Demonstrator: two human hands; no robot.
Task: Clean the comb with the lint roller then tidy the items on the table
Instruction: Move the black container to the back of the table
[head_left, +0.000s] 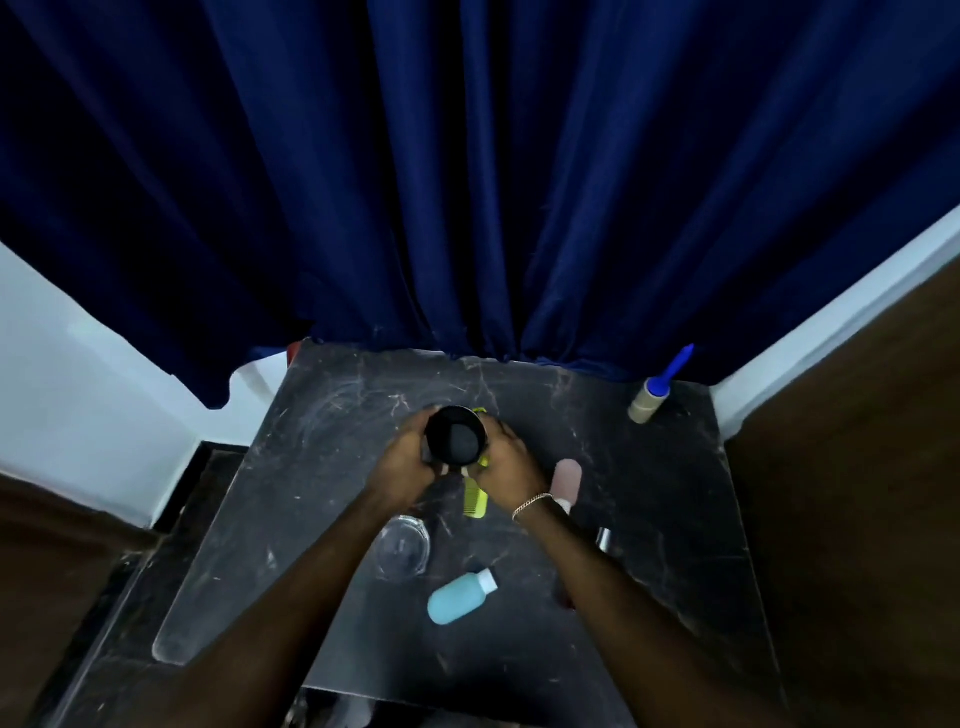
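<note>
A black cup (455, 435) stands at the middle of the dark marble table (322, 447). My left hand (402, 460) wraps its left side and my right hand (506, 460) its right side. A yellow-green comb (475, 498) shows beside and below the cup, under my right hand; I cannot tell whether that hand grips it. The lint roller (655, 391), with a blue handle and beige roll, lies alone at the table's far right corner.
A clear glass jar (402, 546) lies near my left forearm. A light blue bottle (460, 597) with a white cap lies nearer me. A pink bottle (566, 480) and a small metal piece (602, 539) lie right of my right wrist. A blue curtain (467, 182) hangs behind.
</note>
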